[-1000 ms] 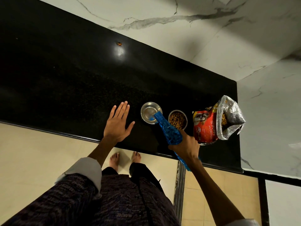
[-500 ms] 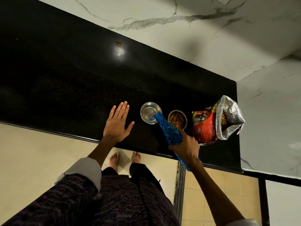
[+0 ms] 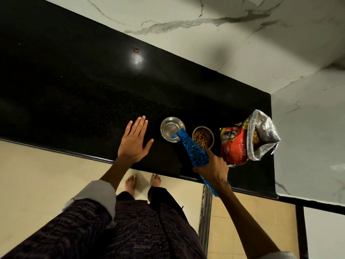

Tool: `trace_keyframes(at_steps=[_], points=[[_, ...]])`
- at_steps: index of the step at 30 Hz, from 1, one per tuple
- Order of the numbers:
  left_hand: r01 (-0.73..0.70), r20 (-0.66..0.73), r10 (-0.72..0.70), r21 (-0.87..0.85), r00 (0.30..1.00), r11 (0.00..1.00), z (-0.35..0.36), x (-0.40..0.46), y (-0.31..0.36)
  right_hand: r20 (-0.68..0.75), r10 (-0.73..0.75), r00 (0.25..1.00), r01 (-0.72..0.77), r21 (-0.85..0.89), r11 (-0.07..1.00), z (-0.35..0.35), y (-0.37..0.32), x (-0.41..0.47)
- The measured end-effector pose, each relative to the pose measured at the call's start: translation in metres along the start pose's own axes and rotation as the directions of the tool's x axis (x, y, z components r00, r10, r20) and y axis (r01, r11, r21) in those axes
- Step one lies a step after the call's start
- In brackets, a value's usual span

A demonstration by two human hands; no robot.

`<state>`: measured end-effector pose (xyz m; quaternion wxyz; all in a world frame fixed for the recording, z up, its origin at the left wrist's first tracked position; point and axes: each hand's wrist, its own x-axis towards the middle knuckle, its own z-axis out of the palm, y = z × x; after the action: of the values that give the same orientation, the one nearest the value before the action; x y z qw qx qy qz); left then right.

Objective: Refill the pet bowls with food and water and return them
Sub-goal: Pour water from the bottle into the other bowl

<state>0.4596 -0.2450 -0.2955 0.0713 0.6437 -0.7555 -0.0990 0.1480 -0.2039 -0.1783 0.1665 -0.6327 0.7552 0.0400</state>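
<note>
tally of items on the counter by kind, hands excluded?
Steel bowls: 2, water bowl and kibble bowl
Blue bottle: 1, tilted over the water bowl
Puppy food bag: 1, open
Total: 4

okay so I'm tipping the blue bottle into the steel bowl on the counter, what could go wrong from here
Three things, likely small:

1. The blue bottle has its mouth at the near rim of the water bowl, not over the middle, so water may run down onto the counter.

2. The kibble bowl sits right beside it; a splash could wet the food.

3. The right hand works close to the open food bag; an elbow swing could tip it.
</note>
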Motion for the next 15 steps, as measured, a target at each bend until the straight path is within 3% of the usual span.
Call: trace_keyframes(at_steps=[15], points=[[-0.004, -0.013, 0.004, -0.004, 1.0, 1.0, 0.0011, -0.0008, 0.0001, 0.0, 0.003, 1.0, -0.003, -0.019, 1.0, 0.0002, 0.0005, -0.0006]])
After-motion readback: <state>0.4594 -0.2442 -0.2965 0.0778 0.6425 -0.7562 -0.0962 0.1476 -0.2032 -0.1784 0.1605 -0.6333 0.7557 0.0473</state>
